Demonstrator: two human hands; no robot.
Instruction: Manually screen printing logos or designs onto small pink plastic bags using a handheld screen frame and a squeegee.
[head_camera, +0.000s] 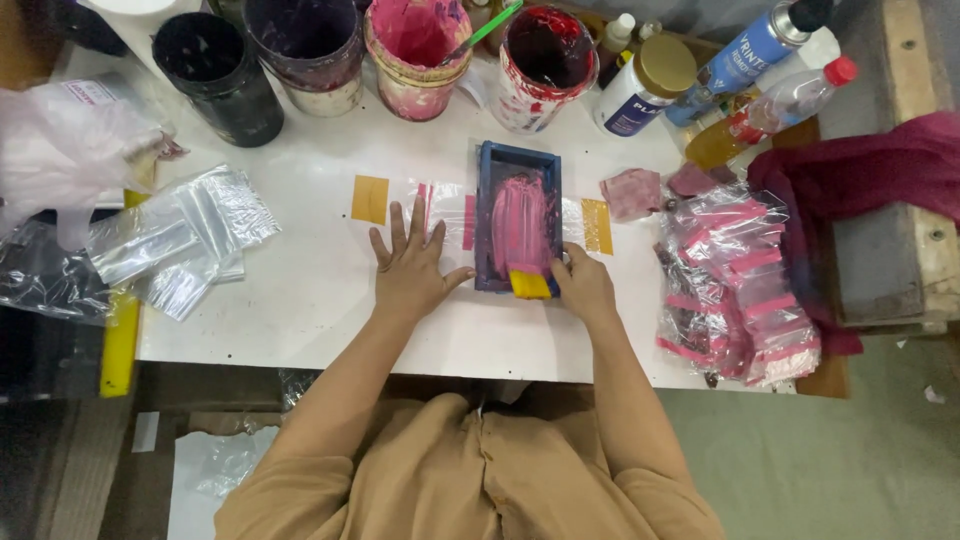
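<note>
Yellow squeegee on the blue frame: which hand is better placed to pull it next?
Right hand: it already grips the yellow squeegee. Left hand lies flat beside the blue frame.

We press our left hand (410, 268) flat on the white table (300, 300), beside a small blue-framed printing screen (518, 216) smeared with pink ink. Our right hand (583, 285) grips a yellow squeegee (530, 284) at the frame's near edge, with pink-printed plastic bags (735, 285) piled to the right.
</note>
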